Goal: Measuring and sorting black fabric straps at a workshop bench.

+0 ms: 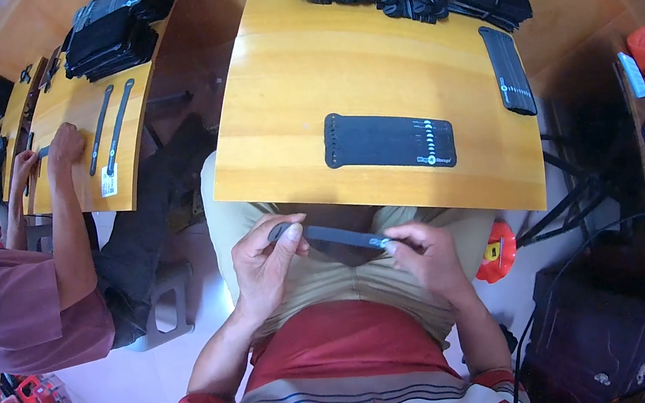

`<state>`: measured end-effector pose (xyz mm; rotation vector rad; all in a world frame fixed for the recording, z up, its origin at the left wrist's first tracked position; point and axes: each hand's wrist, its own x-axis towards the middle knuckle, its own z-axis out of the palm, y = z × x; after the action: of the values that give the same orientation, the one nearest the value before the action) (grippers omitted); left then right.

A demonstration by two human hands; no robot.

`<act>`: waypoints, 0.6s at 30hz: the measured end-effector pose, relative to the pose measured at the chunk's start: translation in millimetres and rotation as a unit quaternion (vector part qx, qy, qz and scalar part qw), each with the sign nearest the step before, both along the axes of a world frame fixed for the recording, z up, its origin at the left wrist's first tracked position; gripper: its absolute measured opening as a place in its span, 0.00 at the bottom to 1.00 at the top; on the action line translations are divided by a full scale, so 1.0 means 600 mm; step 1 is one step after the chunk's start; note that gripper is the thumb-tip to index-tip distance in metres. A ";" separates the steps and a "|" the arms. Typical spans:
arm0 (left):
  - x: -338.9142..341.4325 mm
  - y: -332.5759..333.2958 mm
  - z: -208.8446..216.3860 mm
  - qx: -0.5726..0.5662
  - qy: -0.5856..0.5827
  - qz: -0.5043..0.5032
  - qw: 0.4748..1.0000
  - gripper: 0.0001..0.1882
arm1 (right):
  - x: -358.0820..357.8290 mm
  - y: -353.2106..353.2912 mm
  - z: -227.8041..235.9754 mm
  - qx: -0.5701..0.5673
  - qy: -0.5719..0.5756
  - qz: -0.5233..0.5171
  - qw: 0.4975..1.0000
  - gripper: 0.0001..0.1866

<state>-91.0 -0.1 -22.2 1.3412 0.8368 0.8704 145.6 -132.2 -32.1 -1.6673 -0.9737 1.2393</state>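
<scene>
The dark strap (341,236), likely light and bendy, is best held near its ends, as pinched by left hand (262,265) and right hand (429,254).

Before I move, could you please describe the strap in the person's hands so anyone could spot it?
Start at the central yellow table, then look just past its near edge. There, a narrow dark strap spans from left hand to right hand. Unlike the nearby wide black panel lying flat, it is held up.
</scene>
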 end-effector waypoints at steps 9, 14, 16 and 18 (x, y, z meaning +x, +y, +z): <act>0.046 0.017 0.004 -0.005 0.016 0.006 1.000 0.08 | 0.070 -0.020 -0.012 0.121 0.034 -0.177 0.976 0.12; 0.075 0.041 0.000 0.025 0.061 0.022 0.998 0.07 | 0.095 -0.012 -0.016 0.124 -0.009 -0.224 0.967 0.11; 0.091 0.049 0.002 0.019 0.056 0.020 0.998 0.06 | 0.100 -0.005 -0.017 0.128 -0.010 -0.236 0.963 0.12; 0.102 0.056 -0.001 -0.030 0.037 0.016 0.999 0.06 | 0.105 0.000 -0.011 0.119 -0.007 -0.259 0.959 0.13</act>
<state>-29.8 33.3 -22.5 1.3178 0.9375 0.8184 208.8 -132.3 -38.7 -1.5997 -0.6053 0.7319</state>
